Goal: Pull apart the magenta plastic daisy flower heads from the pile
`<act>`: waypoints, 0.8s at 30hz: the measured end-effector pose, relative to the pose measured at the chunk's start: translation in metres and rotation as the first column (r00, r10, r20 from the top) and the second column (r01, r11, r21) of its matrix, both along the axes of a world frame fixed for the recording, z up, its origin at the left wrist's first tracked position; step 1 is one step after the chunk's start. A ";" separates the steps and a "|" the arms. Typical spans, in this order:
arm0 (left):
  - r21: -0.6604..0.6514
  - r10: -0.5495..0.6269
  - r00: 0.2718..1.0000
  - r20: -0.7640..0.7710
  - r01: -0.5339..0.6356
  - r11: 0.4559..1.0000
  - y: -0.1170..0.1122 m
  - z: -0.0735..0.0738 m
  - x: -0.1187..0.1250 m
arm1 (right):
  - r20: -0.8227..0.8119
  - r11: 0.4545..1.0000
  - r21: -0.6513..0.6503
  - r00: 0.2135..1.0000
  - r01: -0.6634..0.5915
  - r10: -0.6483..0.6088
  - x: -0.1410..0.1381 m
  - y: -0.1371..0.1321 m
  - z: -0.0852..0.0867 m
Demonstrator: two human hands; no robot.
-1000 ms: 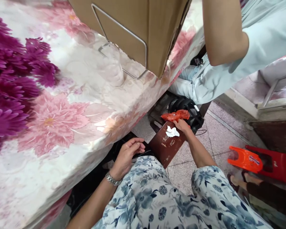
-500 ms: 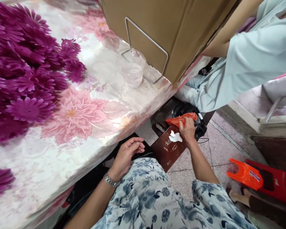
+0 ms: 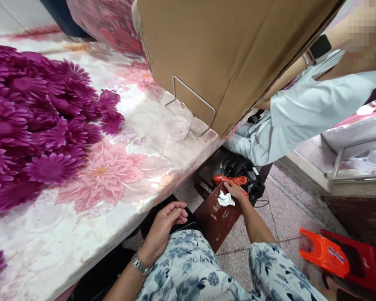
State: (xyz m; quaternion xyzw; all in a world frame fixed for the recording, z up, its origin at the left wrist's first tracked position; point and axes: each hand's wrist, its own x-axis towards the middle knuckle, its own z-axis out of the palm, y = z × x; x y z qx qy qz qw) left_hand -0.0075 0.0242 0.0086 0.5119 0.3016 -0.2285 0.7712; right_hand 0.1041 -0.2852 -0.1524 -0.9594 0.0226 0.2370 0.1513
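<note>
My left hand (image 3: 169, 220), a metal watch on its wrist, rests over my lap beside the table edge. Its fingers are curled inward with the thumb against them; whether anything small is inside is hidden. Lower right of the table, my right hand (image 3: 237, 192) grips a crumpled orange-red plastic bag (image 3: 228, 179), with bits of the bag showing on both sides of the hand. Under it is a dark brown wooden bench (image 3: 217, 221), with a torn white piece of paper or tissue (image 3: 226, 199) lying near my wrist.
Purple artificial flower heads (image 3: 50, 125) are heaped on the flowered tablecloth (image 3: 119, 234). A clear plastic cup (image 3: 178, 127) and bent wire frame (image 3: 194, 94) stand by a large cardboard box (image 3: 203, 46). A person in pale clothing (image 3: 301, 113) sits beyond; a black bag (image 3: 246, 169) lies nearby.
My right hand has shifted toward the bench's near-left side and the orange-red bag has bunched up around it. My left hand keeps its curled pose. The view has tilted upward.
</note>
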 end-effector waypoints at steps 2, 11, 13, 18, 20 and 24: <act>-0.011 0.007 1.000 0.015 -0.007 1.000 0.002 0.001 -0.001 | 0.004 1.000 0.023 1.000 -0.009 0.009 0.002 0.000 0.000; 0.145 -0.174 0.912 0.370 0.129 0.981 0.054 0.071 -0.027 | 0.182 0.987 -0.022 0.970 -0.158 0.160 -0.013 0.013 0.034; 0.225 -0.275 0.850 0.449 0.190 0.956 0.071 0.093 -0.045 | 0.223 0.976 -0.051 0.950 -0.213 0.219 -0.011 0.015 0.052; 0.228 -0.075 0.851 0.520 -0.054 0.972 0.099 0.125 -0.100 | 0.246 0.889 0.007 0.862 -0.458 0.442 -0.005 0.056 0.132; 0.203 0.149 0.854 0.498 -0.282 0.938 0.107 0.125 -0.119 | 0.286 0.749 0.148 0.753 -0.646 0.593 -0.009 0.096 0.177; 0.302 0.525 0.699 0.486 -0.698 0.649 0.123 0.113 -0.145 | 0.552 0.233 0.335 0.391 -0.913 0.737 -0.026 0.207 0.255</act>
